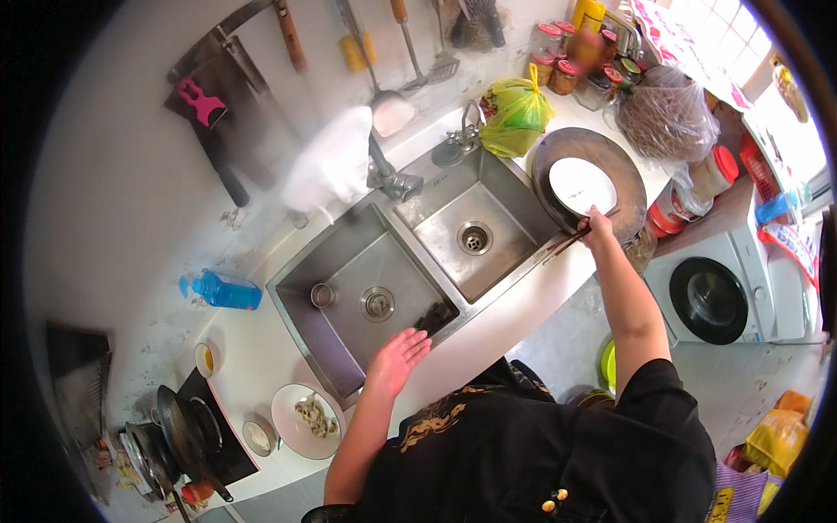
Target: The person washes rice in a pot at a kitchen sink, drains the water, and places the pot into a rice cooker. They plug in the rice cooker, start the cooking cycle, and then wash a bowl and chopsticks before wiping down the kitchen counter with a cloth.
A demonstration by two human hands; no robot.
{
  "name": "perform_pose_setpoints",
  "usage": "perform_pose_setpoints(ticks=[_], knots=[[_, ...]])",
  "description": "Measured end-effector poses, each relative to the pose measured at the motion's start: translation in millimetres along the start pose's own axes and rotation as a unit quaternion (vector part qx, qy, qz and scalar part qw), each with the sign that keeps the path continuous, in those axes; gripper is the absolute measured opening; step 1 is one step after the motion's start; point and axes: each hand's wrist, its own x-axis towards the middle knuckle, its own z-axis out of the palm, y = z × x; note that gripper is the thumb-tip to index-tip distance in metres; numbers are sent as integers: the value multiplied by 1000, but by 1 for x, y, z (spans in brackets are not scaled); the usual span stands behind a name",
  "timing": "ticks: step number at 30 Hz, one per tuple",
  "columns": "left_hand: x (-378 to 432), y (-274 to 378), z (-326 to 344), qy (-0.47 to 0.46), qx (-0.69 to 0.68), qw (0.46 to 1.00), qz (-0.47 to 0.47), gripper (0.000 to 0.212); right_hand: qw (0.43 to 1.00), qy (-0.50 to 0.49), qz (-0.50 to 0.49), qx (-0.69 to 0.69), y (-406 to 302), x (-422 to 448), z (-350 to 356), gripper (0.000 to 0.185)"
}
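My right hand (596,229) grips the near rim of a white plate (583,186), thumb on top. Dark chopsticks (563,247) stick out from under the same hand. Beneath the plate is a large round brown board (624,189) to the right of the sink. My left hand (399,359) holds nothing, its fingers extended at the front edge of the left sink basin (353,274). A small strainer cup (322,295) stands in that basin. The right basin (458,261) has a metal drain. Below left, a white bowl (288,405) contains pale, greyish food pieces.
A faucet (399,183) rises behind the basins. Along the counter are a blue pump bottle (232,291), two small bowls (258,438), a dark wok (180,431), a yellow-green plastic bag (516,118) and several jars (562,75). A washing machine (709,301) stands at right.
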Motion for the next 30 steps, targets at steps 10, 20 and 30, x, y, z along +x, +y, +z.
perform_pose_setpoints(ticks=[10,20,30], knots=[[7,-6,-3,20,-41,999,19,26,860,-69,15,-505,-73,27,-37,47],[5,-8,-6,32,-37,998,29,30,501,-65,-412,-758,-73,8,48,37],[-12,-12,-30,30,-65,995,67,30,448,-23,-457,-768,-44,30,58,41]])
